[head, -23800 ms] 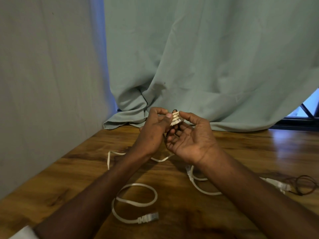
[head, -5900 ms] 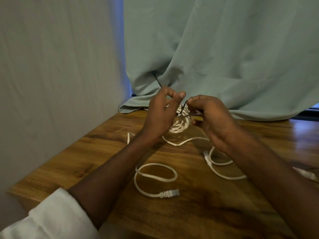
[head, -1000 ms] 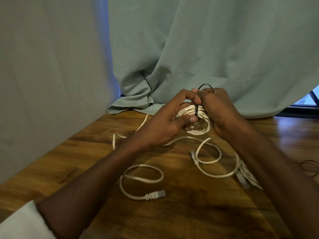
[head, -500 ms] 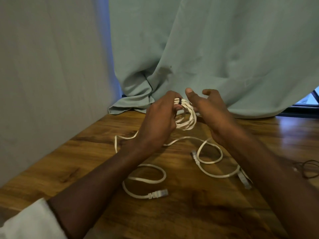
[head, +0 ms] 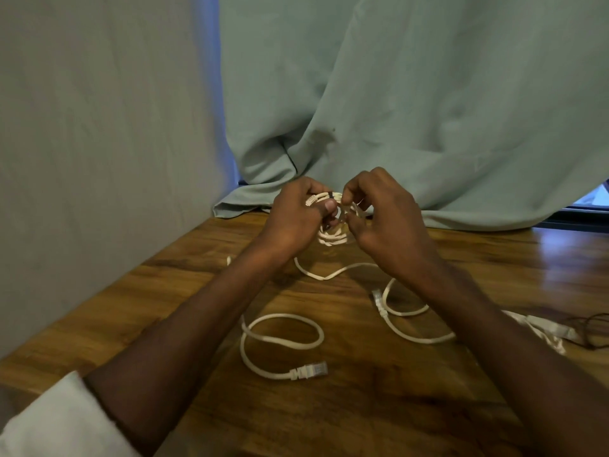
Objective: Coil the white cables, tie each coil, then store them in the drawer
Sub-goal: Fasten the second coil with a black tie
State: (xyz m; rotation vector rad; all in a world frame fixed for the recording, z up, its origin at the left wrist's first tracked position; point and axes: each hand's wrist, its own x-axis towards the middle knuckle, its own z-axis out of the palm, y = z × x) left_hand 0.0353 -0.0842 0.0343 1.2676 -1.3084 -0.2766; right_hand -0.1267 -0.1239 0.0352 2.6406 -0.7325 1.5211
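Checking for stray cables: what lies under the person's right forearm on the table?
A loose white cable loops under the right forearm and its plug end shows beyond, beside a thin dark wire. The stretch between is covered.

Tied white cable coil (head: 333, 237), held aloft

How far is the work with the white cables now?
Done: one cable is wound into a coil with a dark tie around it. In hand: the left hand and right hand both grip that coil. Left: loose cables lie uncoiled on the table; no drawer is in view.
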